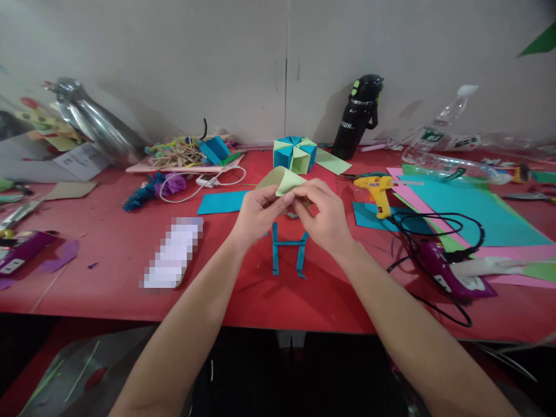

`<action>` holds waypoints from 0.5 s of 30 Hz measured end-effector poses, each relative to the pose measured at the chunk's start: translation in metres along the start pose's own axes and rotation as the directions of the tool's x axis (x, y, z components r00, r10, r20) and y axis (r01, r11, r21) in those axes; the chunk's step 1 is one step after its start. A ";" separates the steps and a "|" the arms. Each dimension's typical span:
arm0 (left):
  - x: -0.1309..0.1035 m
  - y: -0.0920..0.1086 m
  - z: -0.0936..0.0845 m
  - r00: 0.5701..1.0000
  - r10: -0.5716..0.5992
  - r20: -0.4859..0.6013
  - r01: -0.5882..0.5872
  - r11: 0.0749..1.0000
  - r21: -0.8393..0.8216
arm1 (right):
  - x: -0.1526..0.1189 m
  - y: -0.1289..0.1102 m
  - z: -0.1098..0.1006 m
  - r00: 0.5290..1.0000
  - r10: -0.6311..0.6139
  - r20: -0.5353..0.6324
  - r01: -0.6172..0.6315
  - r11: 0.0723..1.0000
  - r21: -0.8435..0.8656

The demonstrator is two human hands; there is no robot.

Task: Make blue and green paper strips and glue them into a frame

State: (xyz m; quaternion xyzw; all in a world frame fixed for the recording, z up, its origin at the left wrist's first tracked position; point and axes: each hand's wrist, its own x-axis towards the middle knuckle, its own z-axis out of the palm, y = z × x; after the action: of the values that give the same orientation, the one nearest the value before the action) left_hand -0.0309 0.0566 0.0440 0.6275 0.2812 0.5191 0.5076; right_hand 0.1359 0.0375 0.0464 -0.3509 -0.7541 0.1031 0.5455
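Observation:
Both hands meet over the middle of the red table (pixel 243 289), pinching a curled light green paper (pixel 289 179). My left hand (pixel 260 214) holds its lower left side with thumb and fingers. My right hand (pixel 324 214) grips the lower right side, its fingertips touching those of the left. Below them, a blue paper frame (pixel 290 244) with two legs and a crossbar rests on the table. Behind the hands stands a round blue and green folded paper piece (pixel 295 153). A flat blue paper (pixel 221 202) lies beside my left hand.
Right of the hands are a yellow glue gun (pixel 377 194), black cable, purple glue gun (pixel 452 272) and coloured sheets (pixel 478 202). A black bottle (pixel 356 119) stands behind. On the left are a phone (pixel 174 255), white cable and metal jug (pixel 95 121).

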 end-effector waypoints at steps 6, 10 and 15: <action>0.000 0.003 0.002 0.995 -0.098 0.025 0.101 0.985 -0.138 | 0.000 0.002 -0.001 1.000 0.006 -0.007 -0.006 1.000 -0.026; 0.000 0.002 0.003 0.991 -0.121 -0.060 0.110 0.982 -0.152 | 0.000 0.002 0.000 0.999 -0.036 0.000 0.036 0.998 -0.057; 0.000 0.002 0.007 0.976 -0.173 -0.135 0.147 0.972 -0.183 | -0.001 0.006 0.002 0.995 -0.096 0.007 0.096 0.987 -0.127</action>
State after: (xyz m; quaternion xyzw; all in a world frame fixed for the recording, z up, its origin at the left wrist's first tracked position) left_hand -0.0247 0.0535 0.0463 0.5158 0.3225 0.5444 0.5775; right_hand 0.1366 0.0418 0.0422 -0.3482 -0.7753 0.0283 0.5262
